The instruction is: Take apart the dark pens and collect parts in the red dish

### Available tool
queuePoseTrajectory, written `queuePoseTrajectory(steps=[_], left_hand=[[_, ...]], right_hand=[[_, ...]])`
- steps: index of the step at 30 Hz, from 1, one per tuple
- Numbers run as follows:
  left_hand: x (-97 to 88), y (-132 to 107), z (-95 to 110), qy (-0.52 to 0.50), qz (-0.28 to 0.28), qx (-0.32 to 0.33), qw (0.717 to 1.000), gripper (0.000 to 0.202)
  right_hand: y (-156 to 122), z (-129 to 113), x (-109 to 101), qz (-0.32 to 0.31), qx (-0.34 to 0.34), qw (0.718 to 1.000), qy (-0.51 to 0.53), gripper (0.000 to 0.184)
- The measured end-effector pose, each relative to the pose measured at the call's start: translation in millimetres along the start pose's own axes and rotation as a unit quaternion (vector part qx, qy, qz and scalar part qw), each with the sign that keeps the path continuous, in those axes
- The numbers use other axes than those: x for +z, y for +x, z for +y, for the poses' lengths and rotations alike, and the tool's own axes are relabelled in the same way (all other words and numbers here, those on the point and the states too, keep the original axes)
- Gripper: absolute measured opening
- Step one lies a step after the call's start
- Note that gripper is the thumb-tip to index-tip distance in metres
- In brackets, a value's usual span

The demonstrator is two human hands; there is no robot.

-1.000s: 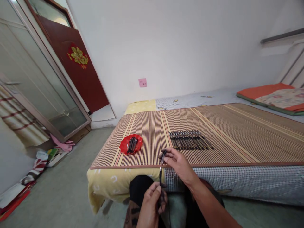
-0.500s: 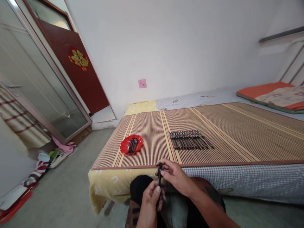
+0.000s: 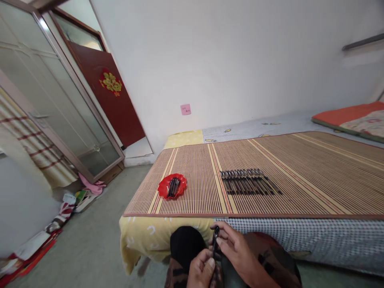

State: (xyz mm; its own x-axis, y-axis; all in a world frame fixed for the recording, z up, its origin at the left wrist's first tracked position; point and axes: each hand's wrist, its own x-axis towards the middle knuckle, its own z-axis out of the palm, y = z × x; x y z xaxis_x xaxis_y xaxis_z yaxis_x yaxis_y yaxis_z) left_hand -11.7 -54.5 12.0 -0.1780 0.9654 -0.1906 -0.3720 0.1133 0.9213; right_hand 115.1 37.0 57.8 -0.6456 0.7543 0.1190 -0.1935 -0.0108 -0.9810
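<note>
As the left hand [image 3: 202, 273] and right hand [image 3: 240, 260] pinch a slim, glossy black pen [image 3: 215, 241] before the ribbed bamboo mat [image 3: 300, 168], a scalloped red dish [image 3: 163, 190] rests on it.

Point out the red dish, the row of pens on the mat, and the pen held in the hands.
red dish [image 3: 163, 192]: head view, bare left rim.
row of pens [image 3: 249, 182]: head view, middle of the row.
held pen [image 3: 215, 234]: head view, upper end of its barrel.

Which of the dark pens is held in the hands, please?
The single pen pinched upright between left hand and right hand; the others lie in the red dish or in the row on the mat.
</note>
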Motion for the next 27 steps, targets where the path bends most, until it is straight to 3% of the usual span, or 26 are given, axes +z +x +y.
queuePoseTrajectory(steps=[5, 8, 17, 22, 27], left_hand=[[12.3, -2, 28, 0.031, 0.002, 0.007, 0.999, 0.054], [11.8, -1, 34, 0.047, -0.003, -0.002, 0.999, 0.053], [19.4, -7, 27, 0.055, 0.047, 0.024, 0.997, 0.055], [18.0, -3, 28, 0.072, 0.028, -0.003, 0.997, 0.059], [-4.4, 11, -5, 0.082, 0.024, -0.039, 0.996, 0.068]], right_hand=[[5, -17, -3, 0.024, -0.008, 1.0, -0.007, 0.029], [15, -23, -6, 0.034, -0.008, 0.999, -0.02, 0.034], [16, -9, 6, 0.114, -0.01, 0.99, -0.08, 0.039], [15, 3, 5, 0.114, 0.009, 0.992, -0.057, 0.046], [17, 47, -8, 0.117, 0.076, 0.99, 0.02, 0.065]])
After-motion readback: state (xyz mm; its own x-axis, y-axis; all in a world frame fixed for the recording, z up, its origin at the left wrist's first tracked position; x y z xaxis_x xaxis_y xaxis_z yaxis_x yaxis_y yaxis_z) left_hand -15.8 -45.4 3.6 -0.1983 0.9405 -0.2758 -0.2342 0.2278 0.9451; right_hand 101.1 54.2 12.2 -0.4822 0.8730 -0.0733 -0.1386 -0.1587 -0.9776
